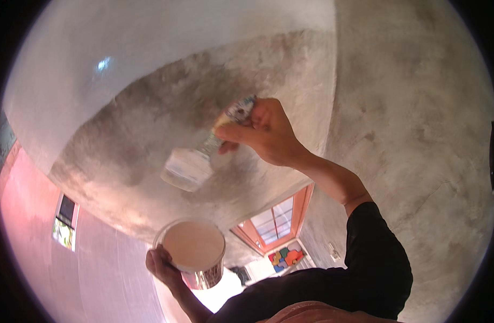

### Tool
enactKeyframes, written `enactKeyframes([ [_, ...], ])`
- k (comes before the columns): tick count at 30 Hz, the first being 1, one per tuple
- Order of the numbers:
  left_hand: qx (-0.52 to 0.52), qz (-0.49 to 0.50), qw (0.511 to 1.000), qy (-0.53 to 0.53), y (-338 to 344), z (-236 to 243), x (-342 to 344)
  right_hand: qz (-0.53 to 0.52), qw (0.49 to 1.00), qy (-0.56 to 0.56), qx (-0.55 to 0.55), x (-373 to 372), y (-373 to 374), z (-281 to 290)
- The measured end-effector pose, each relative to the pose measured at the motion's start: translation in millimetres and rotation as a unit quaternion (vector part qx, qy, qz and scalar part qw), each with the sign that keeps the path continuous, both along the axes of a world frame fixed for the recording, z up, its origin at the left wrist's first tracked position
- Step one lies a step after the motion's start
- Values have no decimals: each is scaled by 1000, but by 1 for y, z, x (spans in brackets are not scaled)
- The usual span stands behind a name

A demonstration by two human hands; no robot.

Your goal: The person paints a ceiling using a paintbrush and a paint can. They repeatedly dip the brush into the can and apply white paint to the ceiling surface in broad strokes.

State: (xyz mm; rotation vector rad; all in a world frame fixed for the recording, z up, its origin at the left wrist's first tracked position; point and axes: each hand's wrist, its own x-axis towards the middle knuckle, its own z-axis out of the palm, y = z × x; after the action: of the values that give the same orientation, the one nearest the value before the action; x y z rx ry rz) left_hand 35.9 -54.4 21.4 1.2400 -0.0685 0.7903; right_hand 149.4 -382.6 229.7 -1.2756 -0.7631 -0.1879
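My right hand [260, 129] grips the handle of a wide paintbrush [185, 169], its pale, paint-coated bristles pointing down-left against, or just in front of, a curved overhead surface. This surface has a mottled grey unpainted area [128, 140] and a smoother white area [220, 21] with a curved edge between them. At the lower middle, my left hand [161, 264] holds a bucket [193, 242] of pale cream paint by its side, fingers near the rim.
A grey plastered surface [413, 134] fills the right side. Below are a wooden-framed paned door or window [276, 220], a multicoloured panel [284, 258] and a small wall fixture [334, 251]. At left are pink and lilac walls [101, 269] with a narrow window [64, 231].
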Motion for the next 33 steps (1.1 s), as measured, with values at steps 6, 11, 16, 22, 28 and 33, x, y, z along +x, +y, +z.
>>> enactKeyframes([
  [6, -24, -25, 999, 19, -5, 8, 2, 80, 990, 96, -56, -11, 21, -71],
  [11, 42, -59, 997, -10, -9, 12, 13, 61, 987, 82, -125, -38, 28, -90],
  [16, 35, -99, 994, 39, -3, 15, 3, 58, 979, 23, -192, -53, 56, -109],
  [22, 13, -178, 984, 23, -4, 5, 8, 8, 942, -33, -333, -56, 78, -140],
  [28, 22, -197, 979, 48, -4, 2, 8, -19, 904, -88, -418, -55, 103, -164],
  [33, 27, -217, 974, 61, 2, -4, 9, -43, 885, -126, -446, -58, 119, -184],
])
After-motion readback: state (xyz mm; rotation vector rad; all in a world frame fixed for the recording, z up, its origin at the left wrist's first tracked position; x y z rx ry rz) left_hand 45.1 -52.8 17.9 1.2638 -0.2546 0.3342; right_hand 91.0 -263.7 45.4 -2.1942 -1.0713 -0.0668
